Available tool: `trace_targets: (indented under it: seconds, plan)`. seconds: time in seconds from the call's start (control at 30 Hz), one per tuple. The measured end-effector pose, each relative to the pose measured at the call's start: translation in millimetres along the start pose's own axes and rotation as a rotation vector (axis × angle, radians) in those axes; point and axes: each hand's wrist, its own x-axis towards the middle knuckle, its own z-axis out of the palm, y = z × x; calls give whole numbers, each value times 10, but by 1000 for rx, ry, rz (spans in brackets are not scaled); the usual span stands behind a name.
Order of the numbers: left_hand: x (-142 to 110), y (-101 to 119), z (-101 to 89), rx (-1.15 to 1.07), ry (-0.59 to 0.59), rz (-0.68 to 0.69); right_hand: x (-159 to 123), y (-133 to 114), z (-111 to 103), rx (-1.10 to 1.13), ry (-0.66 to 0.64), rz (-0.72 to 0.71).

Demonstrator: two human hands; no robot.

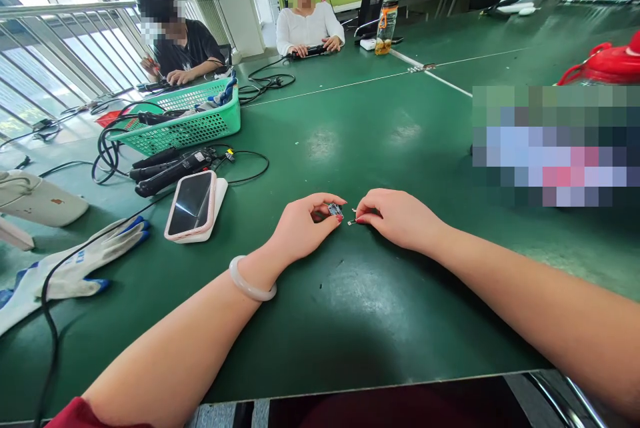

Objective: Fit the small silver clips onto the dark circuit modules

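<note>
Just above the green table [300, 295], my left hand [305, 225] pinches a small circuit board [335, 209] between thumb and fingers. My right hand [395, 215] sits close on the other side, its thumb and forefinger closed on a small metal piece [351, 223] whose exact kind I cannot make out. A narrow gap separates the two held pieces. A pale bangle [250, 285] circles my left wrist.
Left of my hands lie a phone [193, 205], black corded tools [175, 171] and a work glove [90, 258]. A green basket [185, 128] of tools stands behind them. Across the table are two seated people, a bottle [385, 28] and a red-lidded container [613, 61].
</note>
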Motion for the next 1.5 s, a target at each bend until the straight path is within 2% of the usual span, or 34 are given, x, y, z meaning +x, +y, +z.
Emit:
trace_targets:
  seconds: [0.33,0.57,0.83,1.03,1.13,1.27,1.5]
  plan:
    - [13,-23,-7,-3,-45,-5,6,15,-4,-4,2,15]
    - [8,-20,-17,48,-28,-30,-56,-124,-16,223,197,-57]
    - [-2,17,-2,-68,-76,25,-103,-274,36,365,221,-157]
    - [0,13,-7,-62,-65,46,-58,-185,23,414,255,-74]
    - [-2,3,-10,-1,-29,16,-15,-69,10,305,282,2]
    - [4,-2,-11,44,3,-24,19,42,25,85,194,38]
    - [14,10,-15,60,12,-73,66,25,77,-124,102,30]
